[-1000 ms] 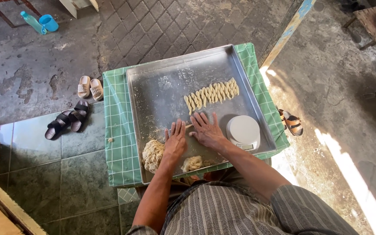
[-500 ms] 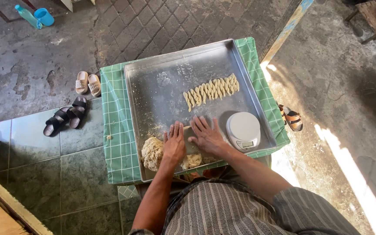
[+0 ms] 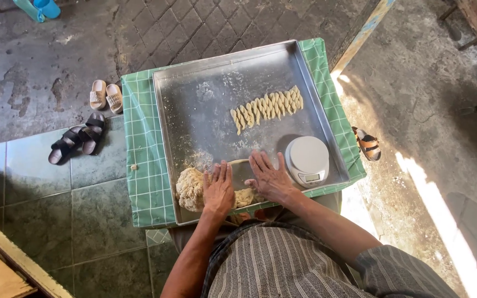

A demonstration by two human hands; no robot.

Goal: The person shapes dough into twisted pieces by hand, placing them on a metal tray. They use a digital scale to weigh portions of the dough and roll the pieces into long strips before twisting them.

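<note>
Both hands (image 3: 244,185) have slid nearer along the dough strip (image 3: 238,162).

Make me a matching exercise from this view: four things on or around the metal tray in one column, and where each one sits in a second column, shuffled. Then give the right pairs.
Things
1. row of twisted dough pieces
2. round white kitchen scale
3. lump of dough
4. black sandals

Places
A. on the tiled floor, beyond the tray's left side
B. in the tray's near right corner
C. in the tray's near left corner, beside the left hand
D. across the middle of the tray, toward its far right side

Pairs: 1-D, 2-B, 3-C, 4-A
</note>
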